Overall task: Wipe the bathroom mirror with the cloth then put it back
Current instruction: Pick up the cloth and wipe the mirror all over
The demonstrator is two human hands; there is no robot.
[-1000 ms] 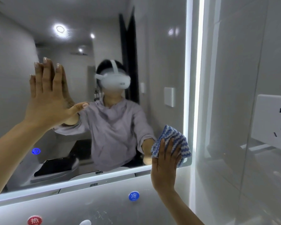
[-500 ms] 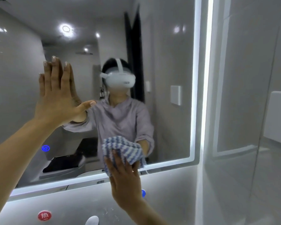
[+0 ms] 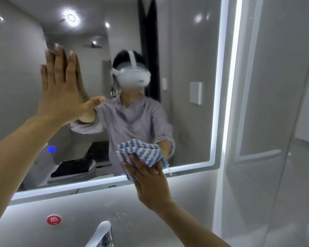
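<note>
The bathroom mirror (image 3: 191, 50) fills the wall ahead, edged by a lit white strip. My left hand (image 3: 61, 90) lies flat against the glass at upper left, fingers straight and pointing up. My right hand (image 3: 148, 182) presses a blue-and-white striped cloth (image 3: 141, 154) against the mirror's lower edge, fingers spread over the bunched fabric. The cloth partly overlaps the lit bottom strip. The mirror reflects a person in a grey shirt wearing a white headset.
A chrome tap (image 3: 102, 234) rises at the bottom centre, below the mirror. A round red sticker (image 3: 53, 219) sits on the wall under the mirror. A glossy tiled wall (image 3: 275, 104) stands close on the right. A blue lit touch button (image 3: 51, 149) glows on the mirror.
My right hand slid the cloth left along the mirror's bottom edge from the lower right corner toward the middle. My left hand stayed flat on the glass.
</note>
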